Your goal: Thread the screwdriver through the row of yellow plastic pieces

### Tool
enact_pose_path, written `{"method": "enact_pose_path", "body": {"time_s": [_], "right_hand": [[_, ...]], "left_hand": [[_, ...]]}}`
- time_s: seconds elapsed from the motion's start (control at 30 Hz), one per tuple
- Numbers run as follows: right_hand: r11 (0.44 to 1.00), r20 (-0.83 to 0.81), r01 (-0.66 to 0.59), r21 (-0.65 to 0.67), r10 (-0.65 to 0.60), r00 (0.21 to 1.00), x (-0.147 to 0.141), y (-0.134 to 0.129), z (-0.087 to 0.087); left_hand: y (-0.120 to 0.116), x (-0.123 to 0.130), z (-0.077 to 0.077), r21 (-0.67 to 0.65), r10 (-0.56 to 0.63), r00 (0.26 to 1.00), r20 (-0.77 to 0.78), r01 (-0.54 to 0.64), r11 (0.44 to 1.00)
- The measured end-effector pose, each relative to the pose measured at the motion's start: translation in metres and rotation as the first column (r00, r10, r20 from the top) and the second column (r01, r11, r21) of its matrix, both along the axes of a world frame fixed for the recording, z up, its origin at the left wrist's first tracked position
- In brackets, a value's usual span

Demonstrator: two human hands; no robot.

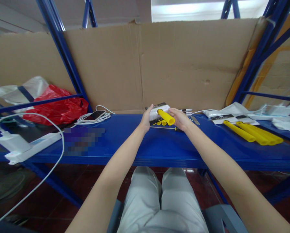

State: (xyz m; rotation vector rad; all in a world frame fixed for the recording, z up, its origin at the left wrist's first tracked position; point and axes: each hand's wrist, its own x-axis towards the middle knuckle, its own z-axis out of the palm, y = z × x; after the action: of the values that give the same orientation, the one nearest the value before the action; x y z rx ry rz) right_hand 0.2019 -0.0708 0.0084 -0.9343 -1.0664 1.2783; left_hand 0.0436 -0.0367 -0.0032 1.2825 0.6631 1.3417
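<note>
In front of me, just above the blue bench [120, 136], both hands hold a white-and-black card with a yellow tube [166, 117] projecting from it towards me. My left hand [146, 119] is closed on the card's left edge, thumb on top. My right hand [180, 119] grips the right side, fingers near the tube. Behind and below the card, the ends of several other yellow tubes [159, 123] show, partly hidden. A thin rod with a yellow-and-black end [176, 128], perhaps a screwdriver, lies under my hands.
Several carded yellow tubes [253, 132] lie on the right. On the left are a white power strip [35, 147] with a looping cable, a phone [95, 115] with coiled cable, and a red plastic bag [59, 103]. A cardboard wall [179, 64] closes the back, between blue posts.
</note>
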Motion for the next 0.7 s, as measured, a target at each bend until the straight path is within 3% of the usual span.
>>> {"method": "enact_pose_path", "body": {"time_s": [0.4,0.5,0.63,0.7], "right_hand": [[0.999,0.011,0.009,-0.052,-0.008,1.000,-0.006,-0.011,0.006],[0.999,0.023,-0.013,-0.040,0.014,1.000,-0.006,-0.013,0.007],[0.999,0.039,-0.033,-0.017,0.033,0.999,-0.004,-0.011,0.005],[0.999,0.045,-0.037,0.002,0.036,0.998,-0.004,-0.009,0.004]], "left_hand": [[0.009,-0.010,0.003,-0.022,0.104,0.993,0.058,-0.103,0.994],[0.011,-0.011,0.003,-0.167,0.166,0.971,0.173,-0.138,0.976],[0.012,-0.008,0.004,-0.417,0.377,0.841,0.388,-0.204,0.886],[0.015,-0.008,0.003,-0.452,0.428,0.797,0.426,-0.222,0.864]]}}
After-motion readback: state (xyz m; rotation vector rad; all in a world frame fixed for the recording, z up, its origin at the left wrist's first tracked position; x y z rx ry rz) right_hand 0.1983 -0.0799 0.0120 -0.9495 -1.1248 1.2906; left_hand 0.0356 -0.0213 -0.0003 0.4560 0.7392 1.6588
